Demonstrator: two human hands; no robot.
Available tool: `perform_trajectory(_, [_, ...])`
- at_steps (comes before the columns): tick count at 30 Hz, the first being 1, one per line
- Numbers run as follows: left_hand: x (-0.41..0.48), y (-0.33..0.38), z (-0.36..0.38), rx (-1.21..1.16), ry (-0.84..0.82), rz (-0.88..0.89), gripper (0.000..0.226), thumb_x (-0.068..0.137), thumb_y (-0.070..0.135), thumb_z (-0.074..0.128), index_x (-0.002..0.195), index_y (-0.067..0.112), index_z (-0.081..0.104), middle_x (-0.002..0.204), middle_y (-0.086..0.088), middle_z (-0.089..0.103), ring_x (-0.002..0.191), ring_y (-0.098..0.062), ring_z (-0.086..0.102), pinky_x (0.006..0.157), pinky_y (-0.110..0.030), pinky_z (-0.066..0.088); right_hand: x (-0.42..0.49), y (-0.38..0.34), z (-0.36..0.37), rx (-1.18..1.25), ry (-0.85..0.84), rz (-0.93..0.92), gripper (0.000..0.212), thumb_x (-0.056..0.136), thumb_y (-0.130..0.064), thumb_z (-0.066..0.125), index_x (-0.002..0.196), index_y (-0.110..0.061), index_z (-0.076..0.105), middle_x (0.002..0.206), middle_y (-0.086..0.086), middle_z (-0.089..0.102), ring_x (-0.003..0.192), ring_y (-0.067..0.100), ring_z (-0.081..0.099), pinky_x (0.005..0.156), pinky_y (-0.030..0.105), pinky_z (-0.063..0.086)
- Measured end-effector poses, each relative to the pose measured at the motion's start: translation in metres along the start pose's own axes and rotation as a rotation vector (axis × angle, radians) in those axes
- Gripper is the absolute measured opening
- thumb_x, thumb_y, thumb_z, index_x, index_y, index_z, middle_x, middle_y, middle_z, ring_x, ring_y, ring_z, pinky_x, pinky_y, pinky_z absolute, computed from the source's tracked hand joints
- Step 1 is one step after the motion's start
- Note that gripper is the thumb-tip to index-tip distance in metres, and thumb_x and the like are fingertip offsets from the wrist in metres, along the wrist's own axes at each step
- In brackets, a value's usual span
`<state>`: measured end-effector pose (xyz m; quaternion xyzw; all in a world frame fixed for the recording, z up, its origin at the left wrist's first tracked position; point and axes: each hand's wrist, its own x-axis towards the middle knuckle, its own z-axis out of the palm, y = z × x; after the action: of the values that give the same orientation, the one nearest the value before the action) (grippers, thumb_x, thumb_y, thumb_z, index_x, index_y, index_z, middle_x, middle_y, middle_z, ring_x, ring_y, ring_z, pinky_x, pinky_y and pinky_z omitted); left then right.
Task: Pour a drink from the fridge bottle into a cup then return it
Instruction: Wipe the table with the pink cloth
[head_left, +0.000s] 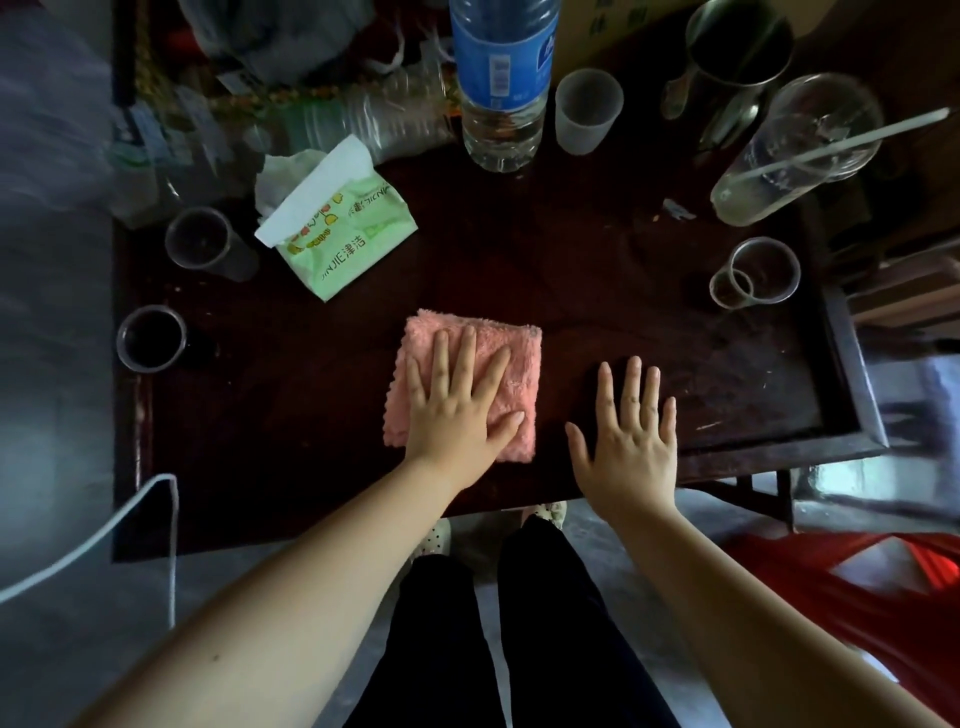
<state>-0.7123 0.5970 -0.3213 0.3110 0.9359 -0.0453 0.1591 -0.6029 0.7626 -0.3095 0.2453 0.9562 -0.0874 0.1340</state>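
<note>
Head camera. Editor: Where do the hands sit at the dark wooden table (311, 415)?

Photographer: The left hand (460, 410) lies flat on a folded pink cloth (519, 353) near the front edge, fingers straight and spread, gripping nothing. The right hand (631, 431) rests palm-down on bare wood just beside the cloth, fingers likewise spread, holding nothing.

Editor: And the bottle?

Photographer: A clear water bottle (498, 88) with a blue label stands upright at the far side of the table, well apart from both hands. Its top is out of frame. A frosted plastic cup (587, 111) stands upright just to its right.

Editor: What else is on the table?

Photographer: A green tissue pack (343, 228) lies left of centre. A left clear cup (200, 239) stands beside it and a front-left clear cup (150, 338) is nearer the table's edge. At right stand a right clear cup (756, 273), a tall clear cup (795, 150) holding a white straw, and a metal mug (737, 41) at the far corner.
</note>
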Motion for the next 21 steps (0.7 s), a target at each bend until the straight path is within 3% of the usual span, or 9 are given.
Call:
perform_trajectory(10, [0.104, 0.021, -0.033, -0.086, 0.062, -0.117, 0.078, 0.086, 0.07, 0.015, 0.153, 0.032, -0.003, 0.161, -0.012, -0.01, 0.145, -0.04, -0.012, 0.111, -0.064, -0.005, 0.003, 0.0, 0.007, -0.025, 0.019, 0.014, 0.072, 0.092, -0.052, 0.027, 0.151, -0.016, 0.008, 0.158, 0.016, 0.002, 0.146, 0.031, -0.003, 0.117, 0.049, 0.006])
perform_trajectory(21, [0.019, -0.005, -0.007, -0.076, 0.044, -0.034, 0.078, 0.086, 0.069, 0.009, 0.152, 0.029, -0.005, 0.161, -0.01, -0.012, 0.146, -0.034, -0.014, 0.115, -0.059, -0.006, 0.0, -0.001, 0.002, -0.025, 0.004, 0.01, 0.071, 0.093, -0.048, 0.031, 0.152, -0.017, 0.004, 0.159, 0.015, -0.003, 0.146, 0.03, -0.008, 0.118, 0.048, 0.003])
